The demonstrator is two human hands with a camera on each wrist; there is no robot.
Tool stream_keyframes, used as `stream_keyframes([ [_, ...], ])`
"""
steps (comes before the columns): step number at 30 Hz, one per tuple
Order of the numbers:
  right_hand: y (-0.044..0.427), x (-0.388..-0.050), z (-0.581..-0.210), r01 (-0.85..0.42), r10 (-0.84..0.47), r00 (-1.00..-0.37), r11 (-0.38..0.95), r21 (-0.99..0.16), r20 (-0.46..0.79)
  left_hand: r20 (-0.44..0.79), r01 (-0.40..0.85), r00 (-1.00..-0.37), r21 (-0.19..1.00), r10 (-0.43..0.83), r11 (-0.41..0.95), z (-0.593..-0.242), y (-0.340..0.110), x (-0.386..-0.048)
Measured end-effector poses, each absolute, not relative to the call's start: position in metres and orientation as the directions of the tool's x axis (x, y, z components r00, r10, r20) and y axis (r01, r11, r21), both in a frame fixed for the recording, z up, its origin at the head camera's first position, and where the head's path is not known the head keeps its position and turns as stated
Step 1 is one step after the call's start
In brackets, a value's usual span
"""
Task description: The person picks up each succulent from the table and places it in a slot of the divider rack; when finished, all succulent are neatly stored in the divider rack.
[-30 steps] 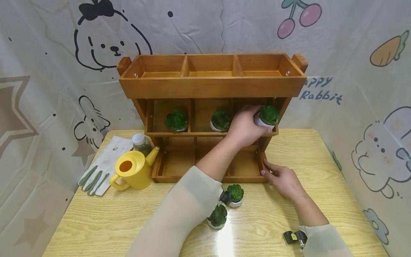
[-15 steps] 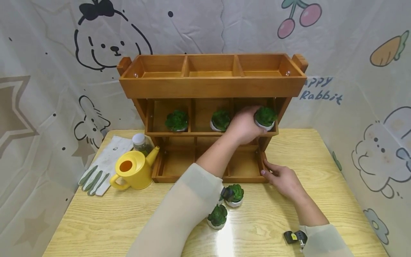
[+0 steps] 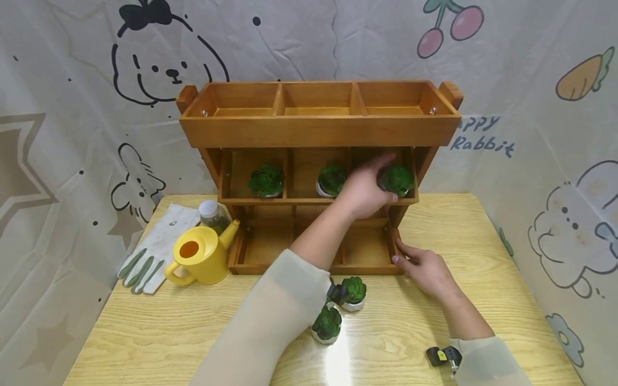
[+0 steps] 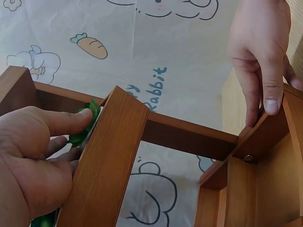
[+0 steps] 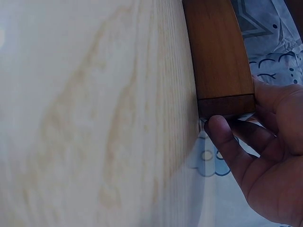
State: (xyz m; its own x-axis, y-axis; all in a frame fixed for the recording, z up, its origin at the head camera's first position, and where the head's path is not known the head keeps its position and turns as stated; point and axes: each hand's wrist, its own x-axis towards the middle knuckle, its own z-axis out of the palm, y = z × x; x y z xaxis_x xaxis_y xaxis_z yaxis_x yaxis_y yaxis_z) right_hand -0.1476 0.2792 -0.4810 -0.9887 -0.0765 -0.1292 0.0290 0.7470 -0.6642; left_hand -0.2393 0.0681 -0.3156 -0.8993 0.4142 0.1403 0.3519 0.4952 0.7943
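Note:
In the head view, my left hand [image 3: 364, 190] curls round a small potted succulent [image 3: 397, 181] in the right compartment of the shelf's middle tier. The left wrist view shows the thumb against the green leaves [image 4: 92, 118]; the tier's front board hides most of the pot. My right hand [image 3: 427, 272] grips the bottom tier's right front corner on the wooden shelf [image 3: 318, 131]. Up close in the right wrist view, its thumb and fingers [image 5: 222, 135] pinch that corner. Two more succulents sit in the middle tier's left [image 3: 266, 181] and centre [image 3: 331, 180] compartments.
Further potted succulents [image 3: 326, 324] stand on the table before the shelf, one partly behind my left cuff. Left of the shelf are a yellow watering can [image 3: 203, 254], a lidded jar [image 3: 212, 214] and gloves [image 3: 159, 241]. A printed cloth [image 3: 309, 43] hangs behind.
My left hand has lowered the succulent and shifted it slightly left, deeper into the right compartment. The right hand keeps its place on the shelf corner.

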Motion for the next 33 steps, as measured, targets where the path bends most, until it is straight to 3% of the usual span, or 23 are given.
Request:
stream_keyframes([
  [12,0.278,-0.148,-0.480,0.041,-0.076,-0.986,0.745,-0.666,-0.146,0.173,0.341,-0.903,0.846,0.394,0.410,-0.316,0.055,-0.229],
  [24,0.279,-0.147,-0.480,0.044,-0.077,-0.986,0.735,-0.677,-0.148,0.237,0.344,-0.893,0.908,0.383,0.241,-0.317,0.044,-0.212],
  [33,0.280,-0.148,-0.480,0.036,-0.078,-0.987,0.740,-0.672,-0.139,0.300,0.401,-0.861,0.897,0.411,0.187,-0.318,0.032,-0.199],
])
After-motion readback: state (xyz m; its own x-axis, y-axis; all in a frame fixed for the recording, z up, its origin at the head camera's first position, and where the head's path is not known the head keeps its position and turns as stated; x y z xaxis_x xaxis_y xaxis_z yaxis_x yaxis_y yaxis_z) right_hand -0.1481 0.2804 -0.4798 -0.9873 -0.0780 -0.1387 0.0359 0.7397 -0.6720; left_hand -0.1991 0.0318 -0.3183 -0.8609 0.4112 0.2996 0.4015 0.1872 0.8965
